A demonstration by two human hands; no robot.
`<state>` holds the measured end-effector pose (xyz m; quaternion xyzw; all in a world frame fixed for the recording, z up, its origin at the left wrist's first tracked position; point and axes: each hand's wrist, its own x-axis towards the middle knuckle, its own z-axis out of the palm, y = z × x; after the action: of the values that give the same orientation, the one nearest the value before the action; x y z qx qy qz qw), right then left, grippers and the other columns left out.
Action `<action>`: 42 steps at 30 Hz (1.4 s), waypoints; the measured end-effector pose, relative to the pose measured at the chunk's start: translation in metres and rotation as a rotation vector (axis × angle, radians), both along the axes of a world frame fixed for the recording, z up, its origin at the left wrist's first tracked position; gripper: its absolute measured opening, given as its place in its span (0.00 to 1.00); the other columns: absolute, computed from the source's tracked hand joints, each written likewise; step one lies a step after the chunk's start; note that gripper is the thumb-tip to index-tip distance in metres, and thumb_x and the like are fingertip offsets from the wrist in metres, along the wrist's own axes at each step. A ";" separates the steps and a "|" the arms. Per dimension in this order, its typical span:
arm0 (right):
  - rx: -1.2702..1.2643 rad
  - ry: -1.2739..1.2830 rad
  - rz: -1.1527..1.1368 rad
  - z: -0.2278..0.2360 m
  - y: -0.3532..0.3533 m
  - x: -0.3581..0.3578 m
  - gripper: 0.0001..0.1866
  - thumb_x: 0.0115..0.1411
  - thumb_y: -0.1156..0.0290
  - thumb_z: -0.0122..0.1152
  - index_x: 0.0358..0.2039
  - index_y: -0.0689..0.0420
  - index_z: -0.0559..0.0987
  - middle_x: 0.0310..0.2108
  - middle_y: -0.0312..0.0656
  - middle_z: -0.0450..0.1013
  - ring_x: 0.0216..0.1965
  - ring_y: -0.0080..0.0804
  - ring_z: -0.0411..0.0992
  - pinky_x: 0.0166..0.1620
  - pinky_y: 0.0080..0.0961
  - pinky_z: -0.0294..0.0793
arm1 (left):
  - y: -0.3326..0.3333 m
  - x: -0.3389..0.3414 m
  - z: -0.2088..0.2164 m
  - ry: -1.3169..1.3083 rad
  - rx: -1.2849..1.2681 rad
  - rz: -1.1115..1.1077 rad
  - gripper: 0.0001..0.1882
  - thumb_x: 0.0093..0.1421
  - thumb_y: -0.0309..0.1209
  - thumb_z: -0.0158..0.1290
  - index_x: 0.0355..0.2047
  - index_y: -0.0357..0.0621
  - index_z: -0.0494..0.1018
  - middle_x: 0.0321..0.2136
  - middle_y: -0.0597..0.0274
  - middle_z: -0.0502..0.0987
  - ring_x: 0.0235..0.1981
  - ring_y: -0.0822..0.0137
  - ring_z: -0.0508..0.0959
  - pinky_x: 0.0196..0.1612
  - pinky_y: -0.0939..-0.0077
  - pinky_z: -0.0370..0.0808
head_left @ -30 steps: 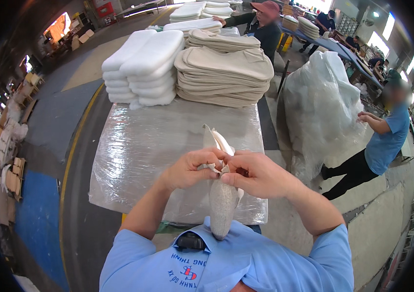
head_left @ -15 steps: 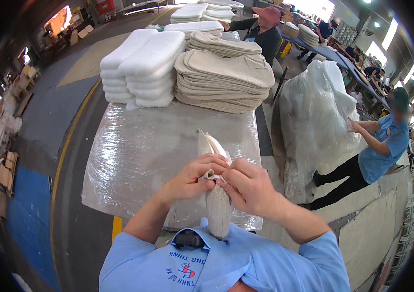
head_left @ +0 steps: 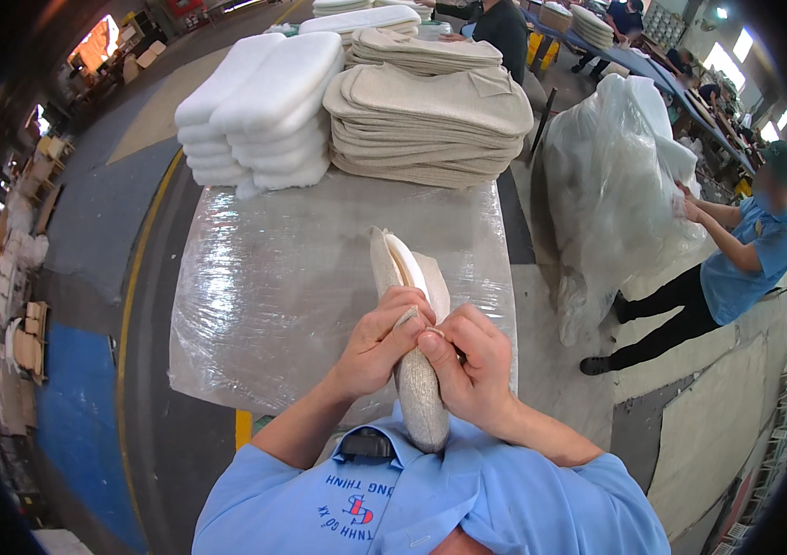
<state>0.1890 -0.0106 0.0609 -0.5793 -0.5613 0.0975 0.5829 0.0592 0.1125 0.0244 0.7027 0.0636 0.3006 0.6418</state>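
Between my hands, close to my chest, a beige fabric cushion cover (head_left: 423, 404) stands on edge with white foam padding (head_left: 406, 261) showing through its open far part. My left hand (head_left: 381, 340) pinches one edge of the cover, and a small fold of fabric sticks up by its fingertips. My right hand (head_left: 469, 361) is closed on the opposite edge, its thumb and fingers meeting the left hand's at the opening. The near end of the cover looks closed around the padding and touches my shirt. What lies right between the fingertips is mostly hidden.
A plastic-wrapped table (head_left: 338, 268) lies ahead, holding stacked white foam pads (head_left: 273, 102) and stacked beige covers (head_left: 430, 120). To the right, a person in a blue shirt (head_left: 752, 240) handles a large clear plastic bag (head_left: 615, 185) of white material. Another person (head_left: 495, 32) stands behind the stacks.
My hands and the cover have shifted slightly, and more foam shows at the far opening. The view has tilted, so the stacks sit higher. The person at right has moved slightly.
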 end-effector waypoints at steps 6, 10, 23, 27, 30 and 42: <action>-0.072 0.143 -0.016 -0.002 -0.001 0.001 0.12 0.68 0.70 0.68 0.28 0.62 0.78 0.23 0.42 0.68 0.24 0.34 0.67 0.28 0.31 0.65 | -0.007 0.007 0.002 0.031 -0.061 0.068 0.14 0.76 0.32 0.50 0.38 0.34 0.79 0.43 0.59 0.78 0.54 0.62 0.72 0.60 0.67 0.68; -0.106 0.236 0.013 -0.006 -0.004 0.004 0.15 0.71 0.68 0.65 0.27 0.62 0.76 0.25 0.39 0.68 0.27 0.27 0.64 0.32 0.28 0.64 | 0.002 0.004 0.001 0.103 -0.001 -0.021 0.20 0.78 0.39 0.46 0.43 0.33 0.78 0.48 0.54 0.78 0.61 0.56 0.70 0.68 0.58 0.63; -0.314 0.646 0.105 -0.044 0.019 0.017 0.13 0.78 0.63 0.54 0.42 0.60 0.76 0.35 0.36 0.75 0.36 0.20 0.72 0.40 0.22 0.73 | 0.001 -0.038 0.009 0.131 0.091 0.039 0.52 0.66 0.79 0.33 0.56 0.38 0.74 0.51 0.55 0.77 0.67 0.53 0.66 0.77 0.50 0.48; 0.243 0.584 0.219 0.023 0.042 0.010 0.27 0.80 0.49 0.44 0.65 0.59 0.66 0.57 0.44 0.70 0.60 0.29 0.68 0.61 0.29 0.68 | 0.006 -0.038 0.008 0.102 -0.041 0.121 0.50 0.71 0.74 0.22 0.59 0.40 0.73 0.45 0.58 0.78 0.56 0.60 0.74 0.71 0.55 0.59; 0.319 0.622 0.417 0.047 0.059 -0.019 0.41 0.74 0.35 0.47 0.69 0.58 0.62 0.62 0.48 0.67 0.67 0.44 0.66 0.70 0.43 0.61 | 0.006 -0.028 0.007 0.049 -0.159 0.169 0.52 0.72 0.72 0.19 0.64 0.39 0.70 0.43 0.59 0.78 0.48 0.66 0.76 0.64 0.62 0.67; 0.461 0.479 0.522 0.004 0.075 -0.045 0.56 0.67 0.21 0.35 0.75 0.60 0.54 0.66 0.57 0.64 0.71 0.55 0.60 0.74 0.53 0.52 | -0.011 -0.001 0.026 -0.191 -0.408 0.082 0.40 0.80 0.58 0.29 0.76 0.38 0.54 0.74 0.51 0.59 0.73 0.63 0.61 0.72 0.63 0.61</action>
<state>0.1435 0.0647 0.0650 -0.2331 -0.5452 0.2458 0.7668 0.0578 0.1014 0.0499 0.5235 0.0904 0.3725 0.7609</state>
